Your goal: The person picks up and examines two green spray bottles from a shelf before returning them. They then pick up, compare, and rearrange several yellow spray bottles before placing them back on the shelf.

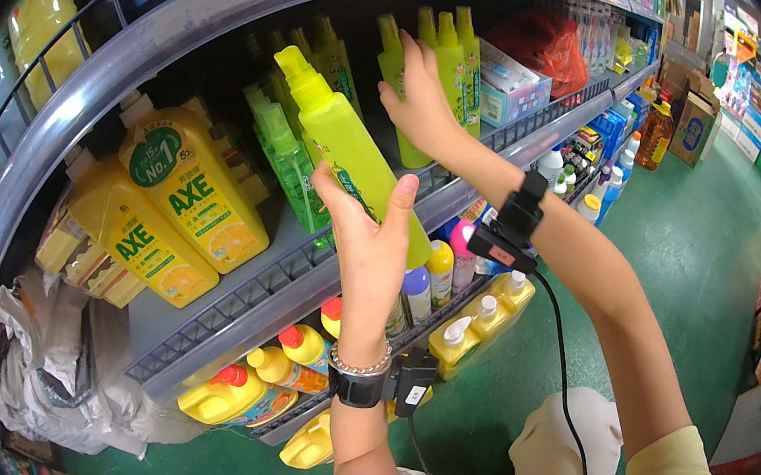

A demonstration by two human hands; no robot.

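My left hand (375,238) is closed around a tilted yellow-green spray bottle (353,149), with the thumb on its right side. The bottle has a clear yellow-green cap and is in front of the shelf edge. My right hand (427,102) reaches into the shelf at a similar spray bottle (392,46). Its thumb crosses that bottle's front and its fingers extend upward along the right side; whether they grip it is unclear. Several more yellow-green spray bottles (469,65) stand just right of this hand. Green clear bottles (287,160) stand behind the held one.
Two large yellow AXE bottles (194,181) stand at left on the shelf (270,257), which has a low wire guard (245,281). A blue box (516,99) and a red plastic bag (556,52) are on the right. Yellow jugs (481,321) stand below. Cables hang from both wrists.
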